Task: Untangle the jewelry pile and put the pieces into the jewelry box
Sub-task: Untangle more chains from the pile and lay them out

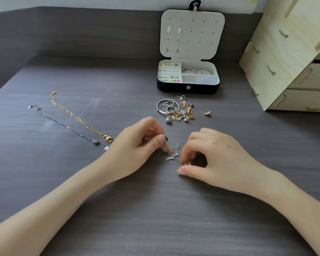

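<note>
Untangling step, in progress. Left hand (137, 143) and right hand (216, 156), centre frame: fingers curled, each pinching one knotted chain cluster (171, 152). Remaining pile (175, 109) above; open jewelry box (187, 87) upper centre. Next, likely: ease strands apart gently.

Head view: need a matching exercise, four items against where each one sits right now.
Things:
1. gold necklace
2. silver bangle
3. tangled chains
4. jewelry box

Places:
A. pinched between left hand and right hand
B. laid out straight on the left side of the table
C. open at the back, beside the wooden drawers
D. in the loose pile in front of the box

Pairs: 1-B, 2-D, 3-A, 4-C.
</note>
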{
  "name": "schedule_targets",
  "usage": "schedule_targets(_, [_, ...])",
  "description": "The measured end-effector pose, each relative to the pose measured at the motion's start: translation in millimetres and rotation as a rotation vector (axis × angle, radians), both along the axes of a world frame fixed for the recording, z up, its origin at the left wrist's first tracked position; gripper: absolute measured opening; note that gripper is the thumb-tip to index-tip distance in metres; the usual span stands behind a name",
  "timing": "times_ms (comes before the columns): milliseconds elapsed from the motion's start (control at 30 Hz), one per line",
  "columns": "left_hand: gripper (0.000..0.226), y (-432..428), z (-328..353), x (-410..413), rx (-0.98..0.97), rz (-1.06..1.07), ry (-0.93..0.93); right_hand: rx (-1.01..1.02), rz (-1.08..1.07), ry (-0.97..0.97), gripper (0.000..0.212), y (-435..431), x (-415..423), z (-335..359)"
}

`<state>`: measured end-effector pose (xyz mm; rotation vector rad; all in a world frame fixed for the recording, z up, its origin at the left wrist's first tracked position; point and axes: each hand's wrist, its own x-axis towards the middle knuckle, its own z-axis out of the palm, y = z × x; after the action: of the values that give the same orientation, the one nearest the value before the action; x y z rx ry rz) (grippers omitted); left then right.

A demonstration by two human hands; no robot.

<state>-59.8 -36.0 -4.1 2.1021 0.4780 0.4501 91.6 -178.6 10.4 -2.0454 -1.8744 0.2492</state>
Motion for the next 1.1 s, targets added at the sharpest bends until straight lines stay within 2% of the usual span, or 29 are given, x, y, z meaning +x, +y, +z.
schedule_targets(167, [0.005, 1, 5, -7, 0.041, -0.166, 0.042, -0.101, 0.036, -0.041, 0.013, -2, 8, 6])
schedule_targets(267, [0.009, 2, 5, -8, 0.072, -0.207, 0.036, -0.123, -0.007, 0.185, 0.010, -2, 14, 11])
schedule_targets(367, [0.009, 3, 3, -7, 0.121, -0.222, 0.034, -0.015, -0.100, 0.456, 0.004, 4, 20, 16])
schedule_targets(433, [0.003, 6, 2, -8, 0.149, -0.241, 0.039, 0.083, -0.168, 0.404, 0.001, 15, 28, 13])
schedule_targets(533, [0.015, 10, 0, -8, 0.239, -0.265, 0.007, 0.120, -0.239, 0.198, 0.006, 30, 40, 0])
schedule_targets(700, [0.015, 20, -3, -10, 0.364, -0.206, 0.016, 0.190, -0.225, -0.040, 0.017, 26, 35, -7])
schedule_targets(767, [0.014, 24, -5, -10, 0.387, -0.183, 0.032, 0.165, -0.173, -0.005, 0.020, 19, 26, 1])
schedule_targets(867, [0.015, 25, -7, -9, 0.447, -0.160, 0.018, -0.040, -0.087, 0.030, 0.027, 10, 12, 8])
schedule_targets(1000, [0.044, 27, -7, -10, 0.540, -0.165, -0.051, -0.091, -0.091, 0.003, 0.014, 6, 4, 7])
schedule_targets(1100, [0.055, 26, -9, -9, 0.664, -0.189, -0.019, -0.109, -0.114, -0.010, 0.010, 5, 3, 7])
